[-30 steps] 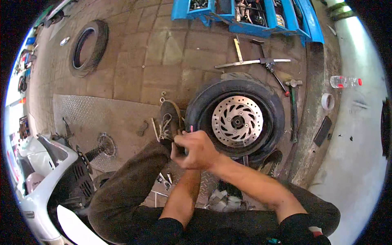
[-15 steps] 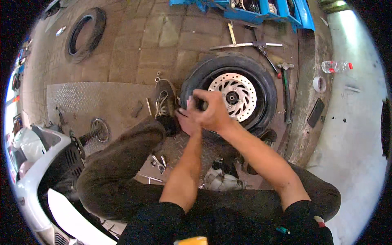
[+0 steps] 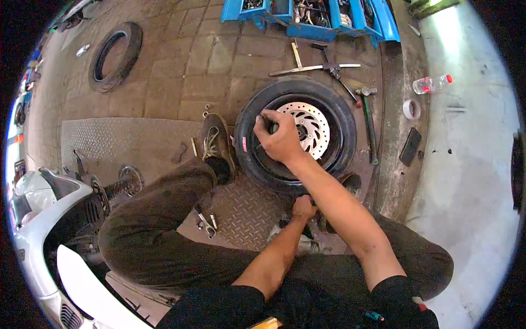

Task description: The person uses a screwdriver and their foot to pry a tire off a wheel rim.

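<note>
A wheel with a black tyre (image 3: 338, 119) and a perforated silver brake disc (image 3: 316, 120) lies flat between my legs, a small red mark on its left sidewall. My right hand (image 3: 278, 138) is closed round a dark object (image 3: 272, 126) at the tyre's left side, partly over the disc; what it is, I cannot fully see. My left hand (image 3: 303, 206) is down at the tyre's bottom edge, under my right forearm, with fingers curled on something dark that I cannot make out. My shoe (image 3: 215, 140) rests beside the tyre's left side.
A blue toolbox (image 3: 310, 30) stands at the back; a loose tyre (image 3: 130, 49) lies back left. Bar tools (image 3: 334, 68), a hammer (image 3: 370, 131), a bottle (image 3: 430, 84), tape (image 3: 411, 109) and a phone (image 3: 410, 147) lie rightward. A white scooter (image 3: 41, 247) is left, spanners (image 3: 207, 222) below.
My hands, together earlier, are apart: the left has moved down and right to the tyre's lower edge; the right has moved up from a second ago, over the tyre.
</note>
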`<state>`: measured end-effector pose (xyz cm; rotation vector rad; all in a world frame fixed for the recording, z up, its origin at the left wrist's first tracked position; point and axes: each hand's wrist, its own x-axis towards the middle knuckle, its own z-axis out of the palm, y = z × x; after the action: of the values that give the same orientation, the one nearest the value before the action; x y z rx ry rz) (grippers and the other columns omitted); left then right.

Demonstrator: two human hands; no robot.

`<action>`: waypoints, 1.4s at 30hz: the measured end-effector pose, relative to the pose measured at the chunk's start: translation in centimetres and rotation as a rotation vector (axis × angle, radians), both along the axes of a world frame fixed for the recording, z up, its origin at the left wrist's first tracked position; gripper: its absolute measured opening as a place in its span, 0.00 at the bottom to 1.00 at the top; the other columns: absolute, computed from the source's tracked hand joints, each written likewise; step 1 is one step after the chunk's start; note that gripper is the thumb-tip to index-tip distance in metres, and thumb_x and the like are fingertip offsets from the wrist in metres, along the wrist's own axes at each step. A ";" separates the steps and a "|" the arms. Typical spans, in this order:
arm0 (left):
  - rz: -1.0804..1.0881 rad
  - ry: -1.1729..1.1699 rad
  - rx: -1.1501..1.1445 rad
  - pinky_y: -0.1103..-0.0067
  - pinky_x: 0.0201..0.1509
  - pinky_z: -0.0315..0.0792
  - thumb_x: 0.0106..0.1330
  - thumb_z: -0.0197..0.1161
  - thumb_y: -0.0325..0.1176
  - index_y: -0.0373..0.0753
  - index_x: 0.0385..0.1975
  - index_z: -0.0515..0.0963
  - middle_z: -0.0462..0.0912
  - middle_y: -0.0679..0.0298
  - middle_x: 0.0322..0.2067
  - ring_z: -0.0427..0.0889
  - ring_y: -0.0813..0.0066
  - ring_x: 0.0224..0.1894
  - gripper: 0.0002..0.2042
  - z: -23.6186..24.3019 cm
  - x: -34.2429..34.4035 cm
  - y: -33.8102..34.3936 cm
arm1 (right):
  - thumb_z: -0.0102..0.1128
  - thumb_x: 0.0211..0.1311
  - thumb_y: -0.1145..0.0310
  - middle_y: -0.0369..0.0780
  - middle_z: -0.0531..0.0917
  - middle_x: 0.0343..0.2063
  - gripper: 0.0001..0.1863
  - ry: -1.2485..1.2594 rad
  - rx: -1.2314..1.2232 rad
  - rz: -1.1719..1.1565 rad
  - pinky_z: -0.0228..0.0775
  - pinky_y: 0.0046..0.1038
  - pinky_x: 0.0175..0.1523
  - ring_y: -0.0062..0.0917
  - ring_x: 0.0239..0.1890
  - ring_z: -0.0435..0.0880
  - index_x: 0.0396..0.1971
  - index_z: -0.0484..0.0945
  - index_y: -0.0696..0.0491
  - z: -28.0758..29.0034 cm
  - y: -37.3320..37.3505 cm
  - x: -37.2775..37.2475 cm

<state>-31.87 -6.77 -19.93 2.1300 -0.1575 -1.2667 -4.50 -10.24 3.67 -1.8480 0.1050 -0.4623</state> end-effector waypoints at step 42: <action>0.848 -0.450 0.316 0.63 0.54 0.75 0.64 0.63 0.46 0.32 0.48 0.81 0.84 0.47 0.49 0.83 0.53 0.50 0.22 -4.5 10.6 8.6 | 0.69 0.49 0.67 0.47 0.82 0.20 0.10 0.098 -0.144 0.213 0.77 0.40 0.30 0.44 0.24 0.84 0.22 0.75 0.53 0.8 5.9 -1.6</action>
<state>-21.26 1.81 -24.41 2.3065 0.7299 -0.3255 -6.12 -4.35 4.44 -1.9975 -0.0605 -0.2353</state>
